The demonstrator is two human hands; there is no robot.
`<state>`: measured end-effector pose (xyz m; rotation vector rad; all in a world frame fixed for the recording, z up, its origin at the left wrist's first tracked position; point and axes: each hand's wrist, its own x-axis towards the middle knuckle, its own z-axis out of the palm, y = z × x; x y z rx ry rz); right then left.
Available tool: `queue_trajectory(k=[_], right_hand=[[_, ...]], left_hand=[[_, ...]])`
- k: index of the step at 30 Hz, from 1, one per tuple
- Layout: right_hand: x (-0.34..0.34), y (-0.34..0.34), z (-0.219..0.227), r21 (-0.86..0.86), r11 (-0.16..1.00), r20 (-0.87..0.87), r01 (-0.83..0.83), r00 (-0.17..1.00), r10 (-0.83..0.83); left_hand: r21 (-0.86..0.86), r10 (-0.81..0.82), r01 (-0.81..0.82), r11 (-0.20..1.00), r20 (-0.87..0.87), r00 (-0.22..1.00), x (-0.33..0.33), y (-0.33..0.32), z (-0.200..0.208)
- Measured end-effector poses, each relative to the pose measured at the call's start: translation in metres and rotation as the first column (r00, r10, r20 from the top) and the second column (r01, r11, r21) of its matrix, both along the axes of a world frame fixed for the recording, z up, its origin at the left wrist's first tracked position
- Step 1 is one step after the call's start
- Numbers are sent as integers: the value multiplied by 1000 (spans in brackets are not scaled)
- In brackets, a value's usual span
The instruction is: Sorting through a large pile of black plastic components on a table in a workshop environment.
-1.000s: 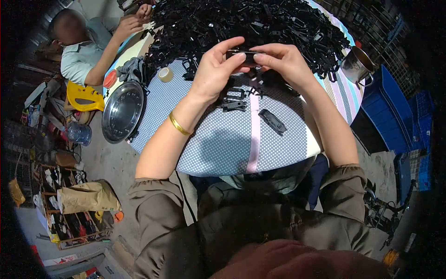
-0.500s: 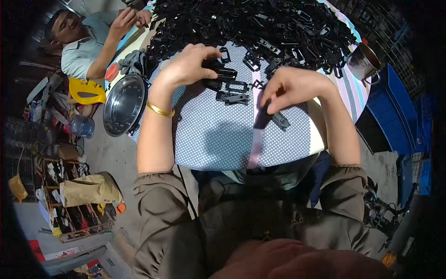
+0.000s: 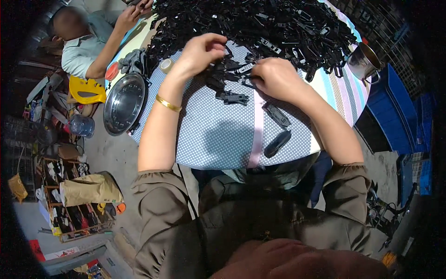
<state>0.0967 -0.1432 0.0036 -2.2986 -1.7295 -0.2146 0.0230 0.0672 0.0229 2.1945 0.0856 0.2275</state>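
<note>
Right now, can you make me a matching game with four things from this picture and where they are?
Things:
1. heap of black parts
2. gold bangle
3. metal mug
4. round metal basin

Places:
A. by the right edge of the table
B. around the person's left arm
C. by the table's left edge
D. across the table's far side

Pairs: 1-D, 2-B, 3-A, 4-C

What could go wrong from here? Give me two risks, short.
The black part nearest the front edge of the table could be knocked off by a passing forearm. The loose black pieces around the left hand and right hand might get mixed into the black heap just beyond.
</note>
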Motion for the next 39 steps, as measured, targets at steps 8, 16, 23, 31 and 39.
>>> queue_trajectory(k=[8, 16, 23, 31, 39], right_hand=[[16, -12, 19, 61, 998, -266, 19, 964, -2], [33, 13, -7, 177, 982, 170, 65, 981, -96], [33, 11, -9, 171, 982, 172, 86, 978, -116], [30, 2, 5, 589, 798, -122, 131, 990, -72], [40, -10, 11, 461, 844, -325, 276, 937, -129]], left_hand=[[505, -71, 86, 859, -49, 996, -7, -11, -9], [497, -13, 19, 867, -15, 1000, 0, -4, -14], [736, 3, -50, 675, 65, 998, -1, -12, -19], [351, -2, -102, 931, 284, 959, -7, -33, 2], [37, 26, -30, 999, 122, 992, -6, -38, 5]])
